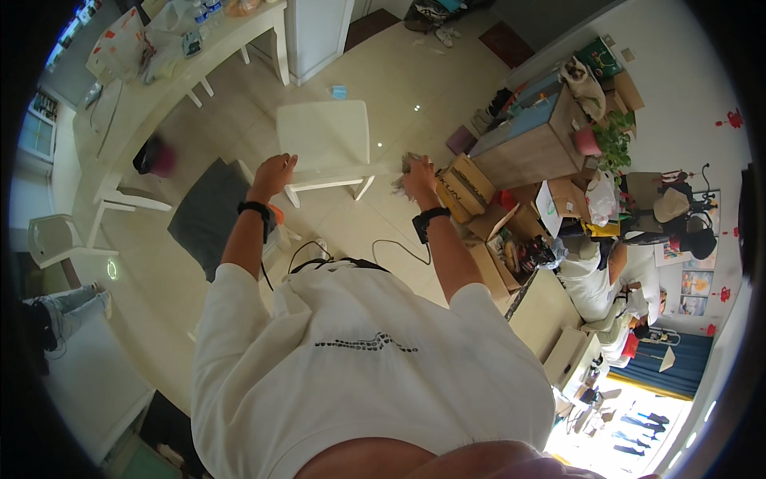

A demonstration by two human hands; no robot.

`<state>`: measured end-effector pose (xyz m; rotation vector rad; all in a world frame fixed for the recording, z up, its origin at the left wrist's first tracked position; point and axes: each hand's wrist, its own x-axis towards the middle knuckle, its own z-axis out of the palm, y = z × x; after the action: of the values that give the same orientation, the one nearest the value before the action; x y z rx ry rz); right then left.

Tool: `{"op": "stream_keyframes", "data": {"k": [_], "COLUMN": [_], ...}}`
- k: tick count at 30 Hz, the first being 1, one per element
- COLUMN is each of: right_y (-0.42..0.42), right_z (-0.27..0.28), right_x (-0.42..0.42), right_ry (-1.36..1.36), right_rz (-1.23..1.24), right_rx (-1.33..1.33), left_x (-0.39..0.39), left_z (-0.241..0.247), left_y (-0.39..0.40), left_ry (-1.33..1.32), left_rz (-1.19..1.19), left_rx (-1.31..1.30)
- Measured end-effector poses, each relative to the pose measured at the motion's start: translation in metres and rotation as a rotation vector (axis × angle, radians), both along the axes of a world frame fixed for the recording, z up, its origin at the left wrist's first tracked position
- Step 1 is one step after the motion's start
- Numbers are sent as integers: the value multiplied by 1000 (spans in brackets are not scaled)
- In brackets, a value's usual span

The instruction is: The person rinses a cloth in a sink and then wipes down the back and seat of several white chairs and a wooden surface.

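A white chair (323,133) stands on the tiled floor before me. A pale horizontal rail (347,172), apparently the top of its backrest, runs between my hands; its edges are faint. My left hand (275,175) is curled at the rail's left end, palm side hidden. At the right end, my right hand (421,176) grips a crumpled greyish cloth (411,160), parts of which stick out above and beside the fingers. Both wrists wear black bands. A dark grey cushion or cloth (206,215) lies over another pale seat just left of my left forearm.
Open cardboard boxes (464,187) stand close by my right hand, beside a wooden cabinet (529,155). A long white table (134,108) curves along the left. A blue face mask (339,91) lies beyond the chair. A dark cable (402,242) loops over the floor near me.
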<state>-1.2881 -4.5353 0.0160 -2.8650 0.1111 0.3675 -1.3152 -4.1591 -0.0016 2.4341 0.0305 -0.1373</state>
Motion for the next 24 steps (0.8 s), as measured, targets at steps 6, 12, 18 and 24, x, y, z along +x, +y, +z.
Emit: {"op": "stream_keyframes", "data": {"k": [6,12,18,24], "right_y": [-1,40,124,220], "right_z": [14,41,46,37], "right_x": [11,-8,-16,-34], "right_ry": [53,-69,-82,-209], "right_rz": [5,111,275,472], "right_rx": [21,118,91,26], "left_x": [-2,-3,-1,0], "left_z": [-8,-5,-15,-15], "left_y": [0,-4,3,3], "left_ry": [-93,-129,-137,-144], "left_rz": [50,113,128,123], "left_rx": [48,-10,16,-25]}}
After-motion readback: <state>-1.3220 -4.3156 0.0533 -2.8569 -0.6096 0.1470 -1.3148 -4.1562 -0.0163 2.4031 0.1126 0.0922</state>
